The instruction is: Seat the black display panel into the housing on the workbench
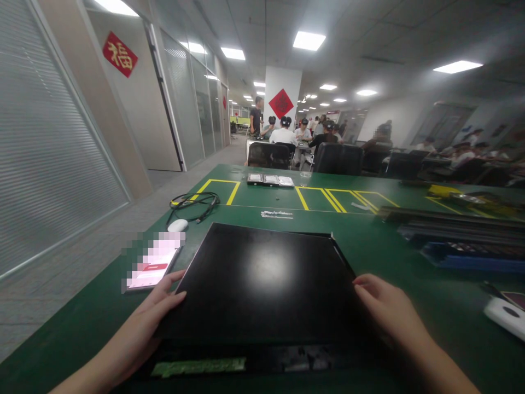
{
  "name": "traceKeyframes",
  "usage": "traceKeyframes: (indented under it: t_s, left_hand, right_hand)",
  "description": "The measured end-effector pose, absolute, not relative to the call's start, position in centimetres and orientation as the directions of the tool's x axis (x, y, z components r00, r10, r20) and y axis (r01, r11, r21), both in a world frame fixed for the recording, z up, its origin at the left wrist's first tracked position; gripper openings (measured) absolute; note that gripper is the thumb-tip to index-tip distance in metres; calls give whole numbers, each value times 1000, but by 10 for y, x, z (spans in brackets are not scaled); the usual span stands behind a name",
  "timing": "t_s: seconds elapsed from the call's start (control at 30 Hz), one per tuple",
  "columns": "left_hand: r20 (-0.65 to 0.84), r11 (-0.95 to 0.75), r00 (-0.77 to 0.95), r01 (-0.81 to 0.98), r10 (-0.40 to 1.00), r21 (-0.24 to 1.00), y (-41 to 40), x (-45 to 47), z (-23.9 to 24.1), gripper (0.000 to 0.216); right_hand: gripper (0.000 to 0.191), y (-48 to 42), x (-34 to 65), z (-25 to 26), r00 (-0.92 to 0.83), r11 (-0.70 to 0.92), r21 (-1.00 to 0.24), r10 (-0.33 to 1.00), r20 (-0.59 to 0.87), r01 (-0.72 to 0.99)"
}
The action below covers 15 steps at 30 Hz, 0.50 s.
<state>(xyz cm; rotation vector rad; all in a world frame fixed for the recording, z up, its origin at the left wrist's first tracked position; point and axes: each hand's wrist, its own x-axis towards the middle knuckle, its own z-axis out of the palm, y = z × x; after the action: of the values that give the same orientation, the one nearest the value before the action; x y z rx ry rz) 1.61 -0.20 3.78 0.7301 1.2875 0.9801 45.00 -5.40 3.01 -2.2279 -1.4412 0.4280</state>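
A flat black panel point(262, 279) lies on the green table point(369, 246) right in front of me, with a darker chassis under its near edge. My left hand point(158, 306) grips the panel's left edge, thumb on top and fingers tucked beneath. My right hand point(383, 306) holds the right edge, fingers curled round the side. Both hands are closed on the panel.
A phone with a lit screen point(153, 268) lies left of the panel, a white mouse point(178, 225) and a coiled black cable point(194, 203) beyond it. Small drives point(270, 179) sit inside yellow floor-tape boxes. Black and blue trays point(463, 241) lie right. Several people sit at far tables.
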Motion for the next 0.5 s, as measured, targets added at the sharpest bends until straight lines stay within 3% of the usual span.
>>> traceKeyframes:
  t_s: [0.5]
  left_hand:
    - [-419, 413, 9, -189, 908, 891, -1, 14, 31, 83]
  right_hand:
    - [33, -53, 449, 30, 396, -363, -483, 917, -35, 797]
